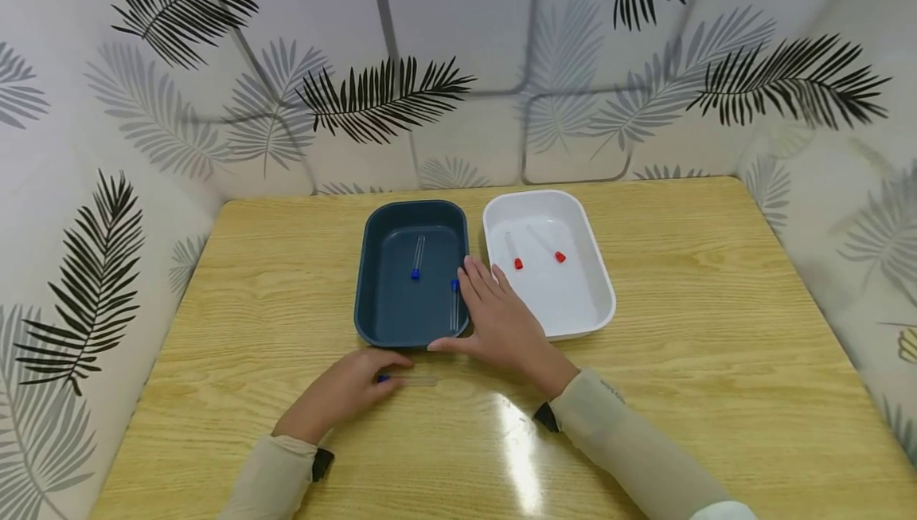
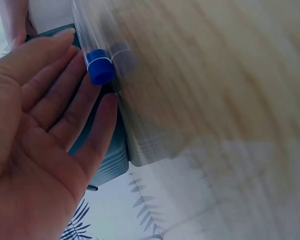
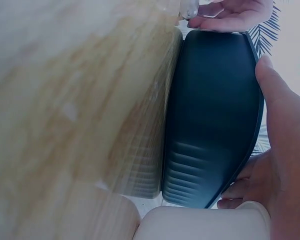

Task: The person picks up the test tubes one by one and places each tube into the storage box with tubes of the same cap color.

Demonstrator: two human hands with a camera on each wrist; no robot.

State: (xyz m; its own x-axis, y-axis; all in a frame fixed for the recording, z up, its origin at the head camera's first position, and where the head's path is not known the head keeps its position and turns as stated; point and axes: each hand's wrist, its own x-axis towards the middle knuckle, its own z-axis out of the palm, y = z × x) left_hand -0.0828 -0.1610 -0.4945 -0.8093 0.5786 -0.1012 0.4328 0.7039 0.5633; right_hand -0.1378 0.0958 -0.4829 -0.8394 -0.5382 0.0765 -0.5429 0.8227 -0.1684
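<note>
A clear test tube with a blue cap lies on the table in front of the dark blue tray. My left hand is at its capped end. In the left wrist view, the thumb and fingers are apart beside the blue cap, not closed around it. My right hand rests at the tray's right front corner, fingers extended along the right side and thumb at the front rim. Inside the tray lie two more blue-capped test tubes, one further back, the other by the right wall.
Right of the dark tray stands a white tray. Two test tubes with red caps, one left and one right, lie in it. A wood-grain table carries both trays, with a leaf-patterned curtain behind.
</note>
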